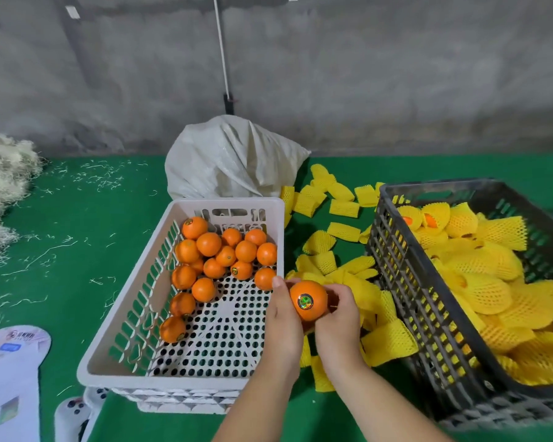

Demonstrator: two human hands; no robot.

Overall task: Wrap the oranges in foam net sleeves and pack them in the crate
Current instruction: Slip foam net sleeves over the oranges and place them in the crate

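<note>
We hold one orange (308,300) between both hands above the green surface (77,218), its round sticker facing up. Our left hand (283,317) grasps it from the left, thumb up, and our right hand (339,320) curls around its right side. It sits between the white crate (109,355) of bare oranges (217,253) and the dark crate (406,282) of wrapped oranges (492,282), above loose yellow foam net sleeves (332,231).
</note>
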